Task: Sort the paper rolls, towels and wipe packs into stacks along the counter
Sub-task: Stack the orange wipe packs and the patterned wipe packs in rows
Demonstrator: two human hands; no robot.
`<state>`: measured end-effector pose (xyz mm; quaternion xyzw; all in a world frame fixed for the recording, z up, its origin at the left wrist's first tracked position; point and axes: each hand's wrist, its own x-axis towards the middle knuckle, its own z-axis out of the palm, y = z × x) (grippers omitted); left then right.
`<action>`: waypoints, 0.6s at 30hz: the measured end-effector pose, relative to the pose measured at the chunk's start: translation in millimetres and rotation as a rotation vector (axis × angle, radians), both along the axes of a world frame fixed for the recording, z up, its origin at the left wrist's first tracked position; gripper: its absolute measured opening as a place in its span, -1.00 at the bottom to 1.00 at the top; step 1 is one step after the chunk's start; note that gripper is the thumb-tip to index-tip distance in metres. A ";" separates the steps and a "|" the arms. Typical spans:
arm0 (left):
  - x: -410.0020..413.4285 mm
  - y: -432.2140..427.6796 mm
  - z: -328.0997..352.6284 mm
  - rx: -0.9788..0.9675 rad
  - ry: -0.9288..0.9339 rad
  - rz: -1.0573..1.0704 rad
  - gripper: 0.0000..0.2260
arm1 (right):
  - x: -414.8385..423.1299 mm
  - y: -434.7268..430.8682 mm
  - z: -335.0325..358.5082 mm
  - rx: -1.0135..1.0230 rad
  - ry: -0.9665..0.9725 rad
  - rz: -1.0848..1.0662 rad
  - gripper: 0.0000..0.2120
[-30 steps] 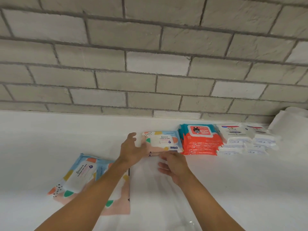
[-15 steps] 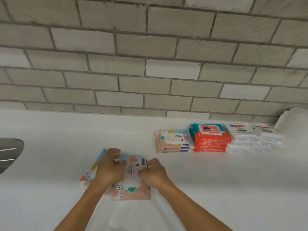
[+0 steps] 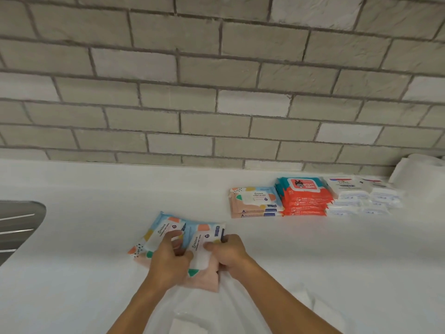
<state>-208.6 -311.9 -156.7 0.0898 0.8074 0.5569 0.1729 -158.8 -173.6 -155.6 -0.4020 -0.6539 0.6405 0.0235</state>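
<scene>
Two pastel patterned wipe packs lie side by side on the white counter (image 3: 96, 237). My left hand (image 3: 168, 259) grips the left pack (image 3: 159, 230) and my right hand (image 3: 228, 254) grips the right pack (image 3: 199, 244), thumbs on top. Along the back wall stands a stack of matching pastel packs (image 3: 255, 201), then a stack of orange and teal wipe packs (image 3: 303, 196), then white packs (image 3: 356, 196). A white paper roll (image 3: 419, 172) shows at the far right edge.
A metal sink edge (image 3: 19, 225) sits at the far left. Clear plastic wrapping (image 3: 207, 314) lies on the counter between my forearms. A grey brick wall (image 3: 216, 92) runs behind the counter.
My hands left the pastel stack by the wall and came down and left onto the two loose pastel packs, and now grip them. The camera view shifted left.
</scene>
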 end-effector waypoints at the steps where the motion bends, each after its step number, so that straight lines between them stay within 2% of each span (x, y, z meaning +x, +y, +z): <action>1: -0.5 -1.1 -0.9 0.013 -0.012 -0.004 -0.56 | 2.4 0.6 3.0 -0.046 0.020 -0.012 -0.75; 5: -3.2 -10.1 -0.9 0.099 -0.056 0.005 -0.68 | 14.3 3.3 17.2 -0.147 0.106 -0.036 -0.87; 7: -2.1 -18.1 1.2 0.148 -0.038 0.064 -0.72 | 18.3 5.4 24.1 -0.175 0.174 -0.075 -0.87; 10: 2.9 -28.8 8.6 0.255 -0.010 0.175 -0.75 | 17.1 3.9 31.7 -0.383 0.337 -0.130 -0.80; 13: 8.3 -30.5 18.4 0.471 -0.151 0.193 -0.71 | 10.5 -5.4 35.3 -0.535 0.468 -0.136 -0.73; 18: 13.4 -29.2 30.1 0.717 -0.363 0.077 -0.67 | -1.4 -38.2 31.7 -0.556 0.569 -0.010 -0.63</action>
